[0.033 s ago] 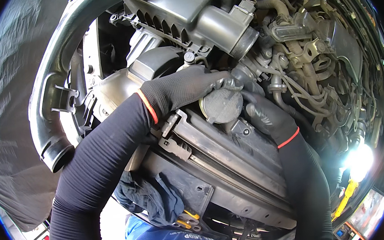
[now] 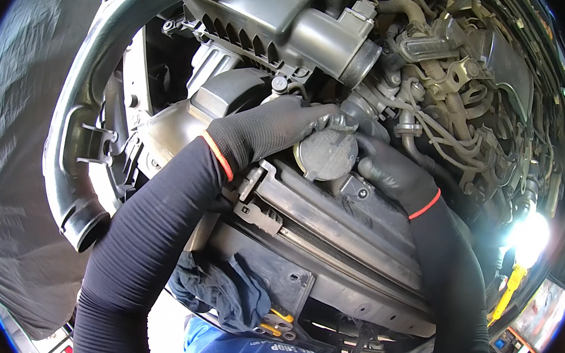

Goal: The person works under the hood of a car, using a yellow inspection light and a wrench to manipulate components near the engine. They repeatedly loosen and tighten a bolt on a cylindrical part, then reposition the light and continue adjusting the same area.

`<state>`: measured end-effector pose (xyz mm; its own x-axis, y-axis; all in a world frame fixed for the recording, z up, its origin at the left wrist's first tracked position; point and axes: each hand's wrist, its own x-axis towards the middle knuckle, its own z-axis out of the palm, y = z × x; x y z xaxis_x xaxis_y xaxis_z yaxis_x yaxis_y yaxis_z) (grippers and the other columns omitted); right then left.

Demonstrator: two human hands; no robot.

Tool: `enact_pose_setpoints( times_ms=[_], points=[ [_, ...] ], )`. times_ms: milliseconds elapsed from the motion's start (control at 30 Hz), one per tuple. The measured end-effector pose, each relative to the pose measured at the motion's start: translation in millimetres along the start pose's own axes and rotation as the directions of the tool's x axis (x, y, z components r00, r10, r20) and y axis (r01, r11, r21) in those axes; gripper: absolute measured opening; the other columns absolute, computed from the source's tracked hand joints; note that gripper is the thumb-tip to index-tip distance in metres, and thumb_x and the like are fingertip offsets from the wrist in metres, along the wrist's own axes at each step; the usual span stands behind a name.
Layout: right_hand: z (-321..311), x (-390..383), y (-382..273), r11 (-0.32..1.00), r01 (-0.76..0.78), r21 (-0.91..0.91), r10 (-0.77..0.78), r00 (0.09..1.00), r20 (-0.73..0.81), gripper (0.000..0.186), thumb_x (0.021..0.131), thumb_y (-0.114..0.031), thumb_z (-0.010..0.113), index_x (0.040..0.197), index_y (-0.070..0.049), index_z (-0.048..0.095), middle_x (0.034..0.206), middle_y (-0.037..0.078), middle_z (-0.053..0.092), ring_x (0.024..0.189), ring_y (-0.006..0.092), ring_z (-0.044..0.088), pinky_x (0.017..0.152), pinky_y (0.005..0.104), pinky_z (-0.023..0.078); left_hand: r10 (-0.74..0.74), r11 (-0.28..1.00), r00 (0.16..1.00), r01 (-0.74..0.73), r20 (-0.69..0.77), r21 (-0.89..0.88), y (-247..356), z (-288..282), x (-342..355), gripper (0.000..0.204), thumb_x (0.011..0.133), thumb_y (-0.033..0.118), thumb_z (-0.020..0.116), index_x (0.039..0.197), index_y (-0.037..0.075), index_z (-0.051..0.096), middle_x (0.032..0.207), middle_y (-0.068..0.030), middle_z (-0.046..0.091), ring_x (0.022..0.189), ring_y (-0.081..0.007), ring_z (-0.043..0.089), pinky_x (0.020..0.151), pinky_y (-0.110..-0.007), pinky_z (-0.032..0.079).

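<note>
A round, worn metal radiator cap [image 2: 329, 154] sits between my gloved hands, on top of the radiator area. My left hand [image 2: 278, 126], in a black glove with an orange cuff, reaches across the cap's far side. Its fingers are curled down, their tips partly hidden. From the right comes my right hand [image 2: 394, 174], gloved alike, its fingers bent in behind the cap and mostly out of sight. Both hands meet close to a dark hose end [image 2: 364, 115] just beyond the cap. What the fingers grip there is hidden.
A black air filter housing [image 2: 280, 6] lies beyond my hands, its duct mouth open. A large black intake tube [image 2: 66, 156] curves along the left. Dark cloth [image 2: 219, 291] and yellow-handled tools [image 2: 276, 321] lie nearer me. A bright work lamp [image 2: 528, 238] shines at right.
</note>
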<state>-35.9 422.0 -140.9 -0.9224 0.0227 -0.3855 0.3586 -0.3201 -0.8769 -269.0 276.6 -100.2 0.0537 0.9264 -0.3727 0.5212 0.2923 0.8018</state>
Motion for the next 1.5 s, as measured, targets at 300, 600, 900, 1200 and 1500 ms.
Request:
enact_pose_setpoints(
  times_ms=[300,600,900,1200,1500],
  points=[
    [21,0,-27,0.995,-0.008,-0.103,-0.003,0.994,-0.105,0.067,0.095,-0.017,0.077,0.151,0.006,0.048,0.142,0.011,0.061,0.131,0.0170,0.056,0.116,0.0352,0.043,0.278,0.915,0.944,-0.316,0.176,0.250,8,-14,-3,0.046,0.107,0.031,0.054,0.152,0.021,0.059,0.140,-0.0237,0.063,0.118,-0.0375,0.066,0.106,-0.043,0.051],
    [23,2,-24,0.995,-0.003,-0.104,-0.008,0.993,-0.114,0.066,0.091,-0.017,0.078,0.147,0.005,0.052,0.137,0.011,0.064,0.126,0.0178,0.059,0.111,0.0349,0.048,0.289,0.903,0.947,-0.319,0.142,0.287,-16,-4,3,0.049,0.102,0.010,0.063,0.149,0.027,0.062,0.125,-0.0204,0.066,0.114,-0.0383,0.066,0.102,-0.042,0.054],
    [24,0,-30,0.994,-0.029,0.103,0.042,0.991,-0.124,0.066,0.089,-0.019,0.078,0.146,0.006,0.053,0.137,0.011,0.062,0.126,0.0190,0.058,0.111,0.0348,0.048,0.021,0.967,0.996,-0.041,0.085,0.250,15,-4,1,0.044,0.099,0.006,0.066,0.140,0.023,0.069,0.121,-0.0222,0.067,0.108,-0.0377,0.067,0.097,-0.044,0.054],
    [25,1,-24,0.983,0.019,-0.184,-0.043,0.991,-0.125,0.070,0.090,-0.026,0.078,0.146,0.006,0.051,0.135,0.011,0.063,0.125,0.0179,0.058,0.111,0.0360,0.048,0.176,0.944,0.966,-0.220,0.190,0.244,-12,-12,2,0.033,0.103,0.014,0.065,0.135,0.018,0.071,0.127,-0.0224,0.068,0.120,-0.0357,0.066,0.104,-0.040,0.052],
    [27,1,-27,0.996,0.022,-0.091,-0.033,0.992,-0.123,0.067,0.091,-0.025,0.078,0.145,0.005,0.054,0.135,0.012,0.064,0.124,0.0165,0.059,0.110,0.0354,0.048,0.188,0.965,0.979,-0.199,0.077,0.172,-6,-8,0,0.038,0.100,0.008,0.065,0.138,0.011,0.069,0.132,-0.0233,0.067,0.120,-0.0358,0.067,0.109,-0.040,0.051]
  ],
)
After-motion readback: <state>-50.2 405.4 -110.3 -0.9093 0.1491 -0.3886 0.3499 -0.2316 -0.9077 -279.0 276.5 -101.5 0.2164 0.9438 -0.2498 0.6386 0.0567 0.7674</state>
